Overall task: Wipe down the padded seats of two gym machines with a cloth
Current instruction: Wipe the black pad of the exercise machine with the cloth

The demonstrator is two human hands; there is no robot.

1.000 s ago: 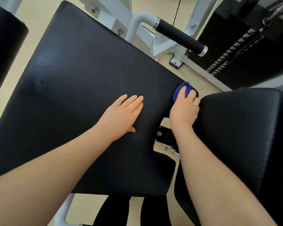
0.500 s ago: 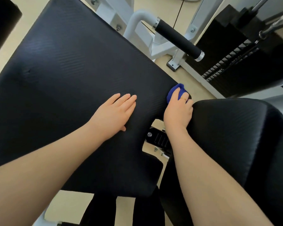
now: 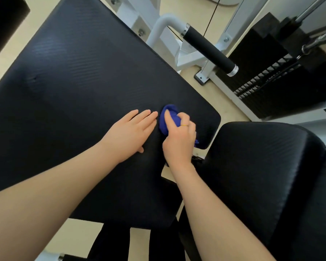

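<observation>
Blue cloth (image 3: 168,117) bunched under the right hand (image 3: 179,142) on the large padded seat (image 3: 73,87)

The right hand curls its fingers round the cloth and presses it onto the seat near the seat's right edge (a thin ring shows on one finger), while the left hand (image 3: 129,134) lies flat just beside it, fingers straight and together, palm down on the padding. A second padded seat (image 3: 262,166) sits to the right, untouched; behind stand a white frame with a black grip handle (image 3: 209,48) and a weight stack (image 3: 271,78)
</observation>
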